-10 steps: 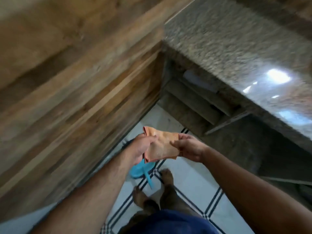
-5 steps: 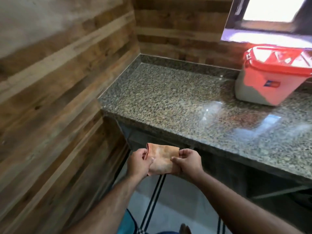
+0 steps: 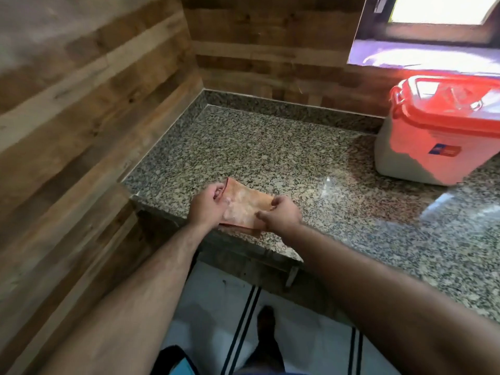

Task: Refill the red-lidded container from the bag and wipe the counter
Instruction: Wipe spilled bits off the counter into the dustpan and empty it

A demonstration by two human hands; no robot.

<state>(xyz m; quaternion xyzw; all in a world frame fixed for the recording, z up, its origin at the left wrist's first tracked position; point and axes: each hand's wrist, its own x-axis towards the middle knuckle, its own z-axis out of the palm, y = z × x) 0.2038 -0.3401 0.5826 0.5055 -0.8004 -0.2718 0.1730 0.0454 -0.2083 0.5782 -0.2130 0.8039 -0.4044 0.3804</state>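
A folded orange cloth (image 3: 244, 205) is stretched between both hands just above the front left corner of the granite counter (image 3: 270, 152). My left hand (image 3: 208, 208) pinches its left edge and my right hand (image 3: 281, 215) pinches its right edge. The red-lidded container (image 3: 438, 131), white-bodied with its lid closed, stands on the counter at the far right, well apart from my hands. No bag is in view.
Wood-plank walls close off the counter on the left and at the back. A bright window sill (image 3: 433, 55) sits above the container. Below the counter edge lies white tiled floor (image 3: 305, 334) with dark stripes, and one foot shows there.
The view rose from the floor to the counter. Both hands carried the cloth up and forward, from below the counter edge to over its front left corner.
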